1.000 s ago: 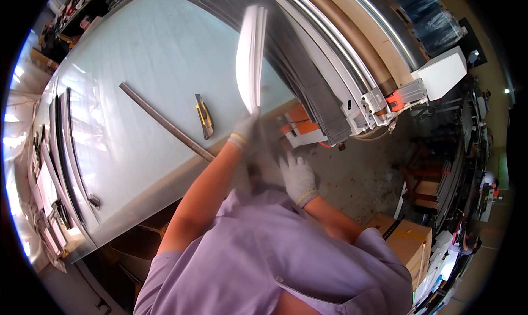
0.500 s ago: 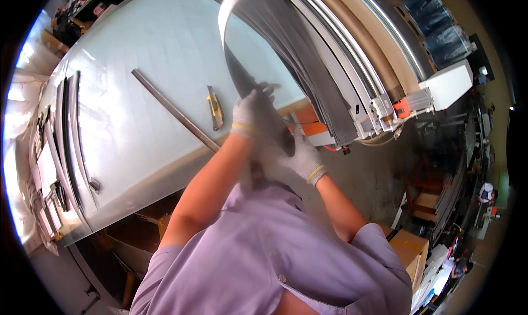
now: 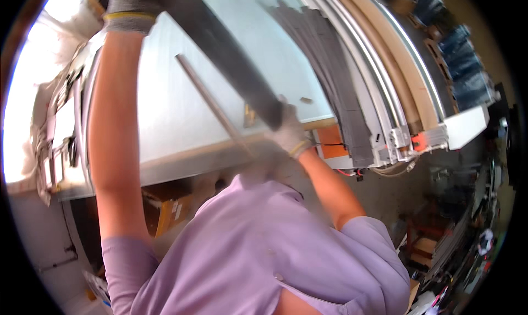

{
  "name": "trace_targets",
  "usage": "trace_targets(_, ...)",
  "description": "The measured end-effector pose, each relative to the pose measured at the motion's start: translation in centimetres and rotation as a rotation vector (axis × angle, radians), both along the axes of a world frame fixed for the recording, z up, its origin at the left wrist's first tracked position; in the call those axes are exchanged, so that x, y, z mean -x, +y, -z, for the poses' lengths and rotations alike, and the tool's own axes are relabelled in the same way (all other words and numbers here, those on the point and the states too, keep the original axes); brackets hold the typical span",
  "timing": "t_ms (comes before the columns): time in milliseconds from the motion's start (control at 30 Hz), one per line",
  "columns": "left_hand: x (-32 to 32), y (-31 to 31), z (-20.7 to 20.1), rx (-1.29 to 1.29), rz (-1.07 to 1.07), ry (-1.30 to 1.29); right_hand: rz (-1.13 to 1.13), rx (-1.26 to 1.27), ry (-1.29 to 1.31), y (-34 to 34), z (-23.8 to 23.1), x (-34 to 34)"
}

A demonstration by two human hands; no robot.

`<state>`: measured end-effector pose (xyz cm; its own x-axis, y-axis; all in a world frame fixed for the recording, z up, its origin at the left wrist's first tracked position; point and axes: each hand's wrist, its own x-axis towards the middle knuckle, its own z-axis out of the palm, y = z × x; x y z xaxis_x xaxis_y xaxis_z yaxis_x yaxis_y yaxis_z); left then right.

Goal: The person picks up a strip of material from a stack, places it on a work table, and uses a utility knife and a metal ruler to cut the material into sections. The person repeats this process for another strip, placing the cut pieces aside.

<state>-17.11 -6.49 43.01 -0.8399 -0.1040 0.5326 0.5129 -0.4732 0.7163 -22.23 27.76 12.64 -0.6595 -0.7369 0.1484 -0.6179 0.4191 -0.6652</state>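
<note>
Dark grey strip [image 3: 231,67], long and flat, runs slantwise above the counter [image 3: 165,122], gripped at both ends by gloved hands. The fingers of the right hand [image 3: 289,133] are wrapped tight around its lower end, just over the counter's near edge; the glove is pale with a yellow cuff. The left hand [image 3: 129,7], in a grey glove with a yellow band, closes on the upper end at the top of the view, its fingers curled about the strip, though the fingertips themselves are out of sight. Between the two hands the strip hangs clear of the pale counter. Beneath it a thin metal bar [image 3: 206,100] lies on the surface, and a small yellow-handled tool [image 3: 249,116] rests near the right hand. Further right, a stack of similar dark strips [image 3: 330,67] lies along the counter beside long pale rails [image 3: 379,78]. An orange part [image 3: 330,142] sits at the counter's corner. The person's lilac shirt [image 3: 247,249] fills the lower view.
</note>
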Motion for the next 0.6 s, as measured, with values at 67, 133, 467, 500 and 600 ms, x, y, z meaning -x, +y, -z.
trace_targets(67, 0.7, 0.2, -0.8, 0.082, -0.016, -0.02, 0.039, 0.148, -0.26, -0.7, -0.9, 0.1)
trace_targets(133, 1.5, -0.4, -1.2, 0.132, -0.014, -0.021, 0.062, 0.198, -0.264, -1.0, 1.7, 0.7)
trace_targets(467, 5.7, 11.8, -5.8, 0.053, -0.064, 0.019, 0.234, 0.197, -0.353, 2.2, -3.5, -0.8)
trace_targets(500, 4.6, 12.7, -7.8, 0.053, -0.118, 0.025, 0.225, 0.227, -0.303, 1.1, -4.4, -1.1)
trace_targets(600, 6.2, 16.7, -7.7, 0.059, 0.068, 0.086, 0.269, 0.319, -0.245, 2.1, -2.3, -0.4)
